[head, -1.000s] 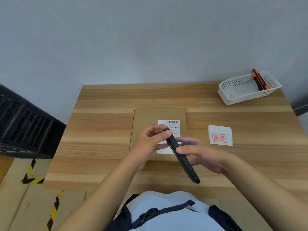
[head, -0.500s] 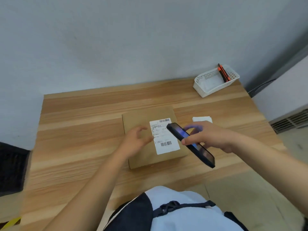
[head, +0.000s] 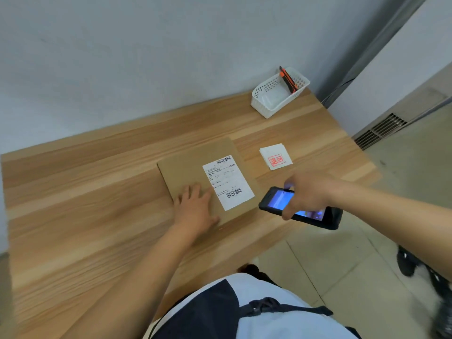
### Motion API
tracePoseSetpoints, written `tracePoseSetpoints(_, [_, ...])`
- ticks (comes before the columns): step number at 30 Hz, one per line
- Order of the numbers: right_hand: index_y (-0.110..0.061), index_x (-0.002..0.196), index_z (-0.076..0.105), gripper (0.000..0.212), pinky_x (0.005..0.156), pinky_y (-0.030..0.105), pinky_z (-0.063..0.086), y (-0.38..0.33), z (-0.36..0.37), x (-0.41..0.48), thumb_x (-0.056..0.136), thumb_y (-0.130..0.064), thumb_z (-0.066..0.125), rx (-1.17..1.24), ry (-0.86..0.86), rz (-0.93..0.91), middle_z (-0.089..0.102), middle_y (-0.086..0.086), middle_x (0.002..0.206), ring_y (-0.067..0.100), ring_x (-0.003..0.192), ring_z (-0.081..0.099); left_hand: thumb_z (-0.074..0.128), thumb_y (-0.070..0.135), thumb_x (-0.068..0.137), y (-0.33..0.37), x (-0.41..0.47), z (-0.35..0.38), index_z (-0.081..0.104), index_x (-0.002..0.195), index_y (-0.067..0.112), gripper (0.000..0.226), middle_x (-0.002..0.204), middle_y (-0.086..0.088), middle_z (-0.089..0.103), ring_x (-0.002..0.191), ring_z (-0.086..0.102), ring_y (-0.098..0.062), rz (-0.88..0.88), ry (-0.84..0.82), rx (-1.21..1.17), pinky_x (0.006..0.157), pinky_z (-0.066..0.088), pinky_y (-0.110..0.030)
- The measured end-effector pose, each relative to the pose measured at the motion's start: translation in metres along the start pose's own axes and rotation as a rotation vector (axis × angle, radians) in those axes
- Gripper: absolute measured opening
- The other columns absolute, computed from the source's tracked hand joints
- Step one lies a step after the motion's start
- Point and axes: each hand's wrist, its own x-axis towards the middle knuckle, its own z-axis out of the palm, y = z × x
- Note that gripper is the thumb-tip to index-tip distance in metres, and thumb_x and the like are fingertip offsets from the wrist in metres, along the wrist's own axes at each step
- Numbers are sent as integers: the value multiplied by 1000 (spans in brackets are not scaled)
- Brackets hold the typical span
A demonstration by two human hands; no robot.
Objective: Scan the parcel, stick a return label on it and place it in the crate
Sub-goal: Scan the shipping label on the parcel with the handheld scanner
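Note:
A flat brown cardboard parcel (head: 188, 165) lies on the wooden table (head: 85, 196), with a white shipping label (head: 227, 182) carrying barcodes on its right half. My left hand (head: 195, 206) rests flat on the parcel's near left part, fingers spread. My right hand (head: 308, 194) grips a black handheld scanner (head: 276, 200) with a lit screen, held just right of the parcel near the table's front edge. A small stack of white return labels (head: 276, 156) with red print lies to the right of the parcel. No crate is in view.
A white perforated basket (head: 271, 101) holding an orange and black tool (head: 288, 79) stands at the table's far right corner by the wall. Tiled floor lies to the right, with a wall vent (head: 381, 130) and dark shoes (head: 408, 263) at the lower right.
The view has swung to the right and the black crate has left the frame. My left hand let go of the scanner and settled on the parcel. My right hand carried the scanner off to the parcel's right.

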Motion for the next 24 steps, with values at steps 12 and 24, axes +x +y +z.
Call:
tracePoseSetpoints(12, [-20, 111, 61, 67, 47, 19, 41, -4, 6, -8, 55, -51, 80, -60, 5, 72, 75, 0, 64, 19, 57, 74, 65, 51, 82, 4, 3, -3, 21, 154, 33, 86, 166, -10, 6, 151, 2, -38, -3, -34, 12, 118, 17, -55])
tracePoseSetpoints(24, [-18, 94, 63, 56, 50, 23, 39, -3, 2, -3, 53, -53, 78, -146, 31, 69, 72, -1, 64, 23, 64, 73, 65, 48, 80, 4, 1, -4, 22, 154, 34, 86, 166, -10, 7, 151, 2, -38, -9, -30, 9, 119, 13, -55])
